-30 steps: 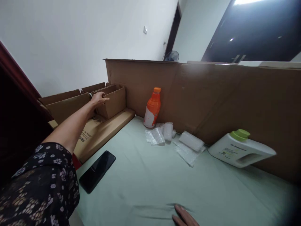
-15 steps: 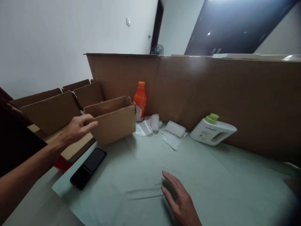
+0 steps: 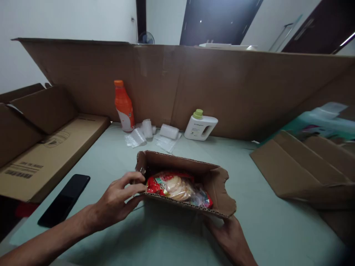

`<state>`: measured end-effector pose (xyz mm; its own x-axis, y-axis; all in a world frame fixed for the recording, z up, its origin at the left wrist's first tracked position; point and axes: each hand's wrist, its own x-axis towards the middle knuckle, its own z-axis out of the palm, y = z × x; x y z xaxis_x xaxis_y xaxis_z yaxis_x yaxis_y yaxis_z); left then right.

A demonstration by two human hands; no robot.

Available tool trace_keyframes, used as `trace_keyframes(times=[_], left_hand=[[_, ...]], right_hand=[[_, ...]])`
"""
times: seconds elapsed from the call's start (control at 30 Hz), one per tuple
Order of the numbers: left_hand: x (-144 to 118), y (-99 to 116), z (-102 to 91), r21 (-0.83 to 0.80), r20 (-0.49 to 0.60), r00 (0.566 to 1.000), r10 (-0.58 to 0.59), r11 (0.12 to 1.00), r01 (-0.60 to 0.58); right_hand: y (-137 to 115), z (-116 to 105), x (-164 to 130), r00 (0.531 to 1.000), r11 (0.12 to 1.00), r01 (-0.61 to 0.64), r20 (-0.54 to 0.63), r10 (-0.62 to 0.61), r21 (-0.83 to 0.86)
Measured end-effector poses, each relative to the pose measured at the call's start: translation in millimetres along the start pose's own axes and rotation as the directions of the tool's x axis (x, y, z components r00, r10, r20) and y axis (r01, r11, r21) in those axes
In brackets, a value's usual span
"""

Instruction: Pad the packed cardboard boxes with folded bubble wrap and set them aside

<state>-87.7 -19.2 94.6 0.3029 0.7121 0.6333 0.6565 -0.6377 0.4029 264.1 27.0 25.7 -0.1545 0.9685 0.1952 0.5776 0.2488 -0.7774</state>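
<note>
Between my hands is an open cardboard box (image 3: 222,188), tilted toward me above the table. My left hand (image 3: 119,197) grips its left end, thumb below and fingers at the rim. My right hand (image 3: 229,234) holds the box from below at the near right corner; its fingertips are hidden under the box. Inside lies a red and clear plastic snack packet (image 3: 177,186) with pale, flat round pieces showing through.
A black phone (image 3: 65,199) lies at left beside a flat carton (image 3: 55,147) and open boxes. At the back stand an orange bottle (image 3: 124,107), bubble wrap (image 3: 169,132) and a white jug (image 3: 201,127) against a cardboard wall (image 3: 155,81). More cardboard (image 3: 299,166) is at right.
My left hand has brought the box from the left side to the table's middle. My right hand has come up and taken hold of it. The view has turned right.
</note>
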Motion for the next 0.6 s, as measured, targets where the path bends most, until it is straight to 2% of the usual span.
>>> trace_keyframes(times=[0.07, 0.13, 0.17, 0.23, 0.3, 0.37, 0.5, 0.6], left_hand=[[-10.8, -4.7, 12.3, -0.023, -0.179, 0.975, -0.135, 0.991, 0.133], [-26.5, -10.1, 25.2, -0.118, -0.280, 0.889, -0.362, 0.932, 0.342], [-34.5, -12.7, 32.3, -0.180, -0.268, 0.841, -0.470, 0.882, 0.436], [-46.8, -16.4, 47.5, -0.280, -0.110, 0.781, -0.614, 0.773, 0.569], [-50.3, -16.7, 63.3, -0.341, 0.087, 0.771, -0.631, 0.708, 0.619], [-43.1, -14.2, 78.9, -0.376, 0.211, 0.757, -0.619, 0.663, 0.647], [-5.6, -12.4, 110.3, -0.411, 0.290, 0.736, -0.612, 0.614, 0.673], [21.5, -22.4, 129.1, -0.479, 0.280, 0.780, -0.559, 0.623, 0.618]], right_hand=[[9.4, -1.7, -1.8, 0.999, 0.999, 0.002, -0.032, -0.003, -0.045], [13.9, 2.0, -0.7, 1.000, 0.998, 0.012, -0.023, -0.013, -0.064], [14.9, 4.9, -0.1, 1.000, 0.998, 0.013, -0.016, -0.014, -0.065], [16.0, 10.3, 0.4, 1.000, 0.998, 0.012, -0.011, -0.012, -0.058], [17.3, 12.6, 1.2, 1.000, 0.999, 0.006, -0.027, -0.007, -0.049], [19.4, 9.7, 5.4, 0.998, 0.999, -0.015, -0.062, 0.012, -0.040], [24.9, -9.6, 30.8, 0.982, 0.995, -0.095, -0.169, 0.089, -0.029], [31.5, -24.5, 54.5, 0.973, 0.991, -0.133, -0.191, 0.130, -0.001]])
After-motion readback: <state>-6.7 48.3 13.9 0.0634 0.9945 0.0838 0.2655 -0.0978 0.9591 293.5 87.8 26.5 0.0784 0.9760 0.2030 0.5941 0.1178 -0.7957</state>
